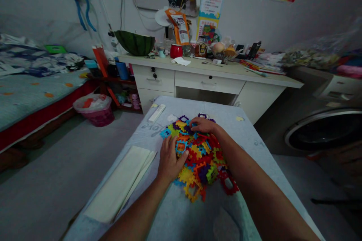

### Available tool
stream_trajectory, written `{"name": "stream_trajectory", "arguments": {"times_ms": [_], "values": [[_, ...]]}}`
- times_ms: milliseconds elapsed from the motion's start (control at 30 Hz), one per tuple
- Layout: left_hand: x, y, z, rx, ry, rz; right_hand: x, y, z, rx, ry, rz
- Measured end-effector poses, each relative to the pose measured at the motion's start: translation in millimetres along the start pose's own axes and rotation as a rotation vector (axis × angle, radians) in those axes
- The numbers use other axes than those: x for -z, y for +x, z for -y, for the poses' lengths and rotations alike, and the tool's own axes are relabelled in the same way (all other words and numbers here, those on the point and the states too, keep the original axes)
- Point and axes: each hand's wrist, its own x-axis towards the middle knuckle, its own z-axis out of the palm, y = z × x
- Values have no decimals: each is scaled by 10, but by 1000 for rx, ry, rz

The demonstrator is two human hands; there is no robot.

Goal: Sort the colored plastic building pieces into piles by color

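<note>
Pale blue cloth covers the table [175, 218], which runs away from the person. On its left lies a folded cream sheet [121, 184], slanting along the edge, well clear of the bright toy pieces [198, 154] heaped mid-table. The right forearm [243, 162] reaches over the heap's right side and hides part of it. Near the heap's far left end lies a slim white box [157, 113].

The heap is longest from near to far, roughly along the table, its far end bearing a little left. A yellow frame [188, 192] juts from its near end, and a red piece [223, 175] lies at its near right corner, under the forearm's edge. The single pieces point every which way.

The heap sits between the hands. The left hand [170, 158] rests against its left flank, fingers spread and thumb apart, closed on nothing. The right hand [204, 125] bends over the far end, fingers curled down among the pieces; whether it grips one I cannot tell.

Farther off are a pink basket [98, 118] on the floor, a washing machine [305, 86] at the right, and a white desk [260, 96] bearing a cut watermelon [135, 43], a red pot [176, 51] and an orange pouch [179, 26].
</note>
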Motion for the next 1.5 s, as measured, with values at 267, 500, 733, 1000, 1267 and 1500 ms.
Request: {"name": "stream_trajectory", "arguments": {"times_ms": [267, 500, 733, 1000, 1267, 1500], "values": [[-19, -1, 23, 15, -25, 18, 92, -230, 48, -50, 216, -174], [-2, -6, 53, -36, -55, 95, -93, 306, 338, -54, -77, 10], [21, -14, 67, -50, -69, 125, 8, 145, 297, -38, -151, 127], [124, -41, -2, -81, -14, 164, 245, -1204, -1, -58, -87, -292], [385, -207, -126, -126, 105, 553, -693, -2527, 176, -251, -211, -153], [319, -288, -172, -211, 185, 596, -1011, -2402, 374, -217, -287, -339]]}}
